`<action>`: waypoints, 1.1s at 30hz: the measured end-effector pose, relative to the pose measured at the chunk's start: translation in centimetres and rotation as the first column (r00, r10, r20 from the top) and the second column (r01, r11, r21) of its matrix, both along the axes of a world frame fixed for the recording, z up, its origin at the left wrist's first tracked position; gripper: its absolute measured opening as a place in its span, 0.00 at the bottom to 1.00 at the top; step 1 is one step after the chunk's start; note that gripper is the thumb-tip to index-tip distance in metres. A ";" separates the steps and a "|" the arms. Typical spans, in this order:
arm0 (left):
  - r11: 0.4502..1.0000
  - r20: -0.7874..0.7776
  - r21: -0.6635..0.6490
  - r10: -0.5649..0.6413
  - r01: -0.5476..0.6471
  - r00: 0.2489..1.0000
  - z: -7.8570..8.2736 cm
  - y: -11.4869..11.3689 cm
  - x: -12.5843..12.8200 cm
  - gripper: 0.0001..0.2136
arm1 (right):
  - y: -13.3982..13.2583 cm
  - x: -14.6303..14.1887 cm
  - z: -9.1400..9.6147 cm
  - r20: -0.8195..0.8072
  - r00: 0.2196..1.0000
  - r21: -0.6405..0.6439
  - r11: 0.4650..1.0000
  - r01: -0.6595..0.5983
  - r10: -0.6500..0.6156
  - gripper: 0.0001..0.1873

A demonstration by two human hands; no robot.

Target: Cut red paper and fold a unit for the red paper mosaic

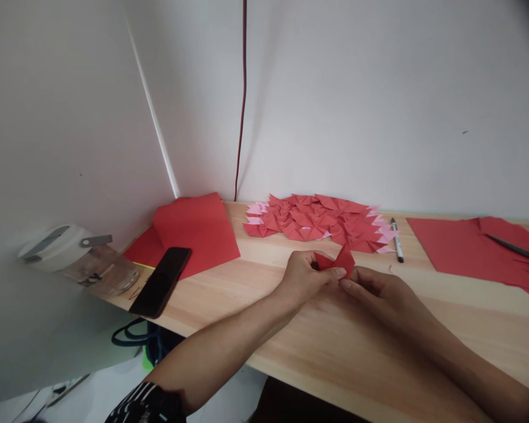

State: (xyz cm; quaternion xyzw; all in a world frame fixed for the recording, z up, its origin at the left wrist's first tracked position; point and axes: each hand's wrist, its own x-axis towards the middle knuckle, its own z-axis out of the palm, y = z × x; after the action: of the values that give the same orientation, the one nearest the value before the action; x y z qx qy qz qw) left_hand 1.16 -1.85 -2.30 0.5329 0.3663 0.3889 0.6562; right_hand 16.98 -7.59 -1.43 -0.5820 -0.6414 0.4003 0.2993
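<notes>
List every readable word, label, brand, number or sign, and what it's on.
"KY": dark letters on the clear bottle; tilted and soft, the first could be an X.
Pen: dark marking on the barrel, too small to read.
Phone: dark screen, nothing readable.
Folded red paper: no text visible.
No other readable text.
</notes>
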 end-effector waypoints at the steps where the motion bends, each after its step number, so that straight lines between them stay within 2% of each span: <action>1: 1.000 -0.001 -0.008 0.001 -0.001 1.000 0.1 0.0 0.0 0.12 | 0.0 0.0 -0.1 -0.004 1.000 0.007 1.000 -0.006 0.006 0.16; 19: 0.999 -0.004 -0.009 -0.047 0.047 0.999 0.4 -0.2 -0.2 0.12 | 0.1 0.2 -0.1 -0.124 0.992 -0.047 0.998 -0.037 0.031 0.16; 25: 0.992 0.020 -0.006 -0.124 0.124 0.992 0.6 0.1 -0.3 0.14 | 0.2 0.4 -0.1 -0.105 0.994 -0.023 0.999 -0.028 0.026 0.17; 33: 0.993 0.010 -0.053 -0.109 0.110 0.994 0.1 0.5 -0.5 0.15 | 0.0 0.2 0.5 -0.145 0.988 -0.057 0.997 -0.054 0.046 0.15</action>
State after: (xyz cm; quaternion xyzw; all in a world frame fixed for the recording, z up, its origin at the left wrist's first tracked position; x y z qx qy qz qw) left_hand 0.62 -1.37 -2.23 0.5331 0.3445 0.3441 0.6919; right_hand 17.22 -7.56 -0.97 -0.5442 -0.6201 0.4679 0.3167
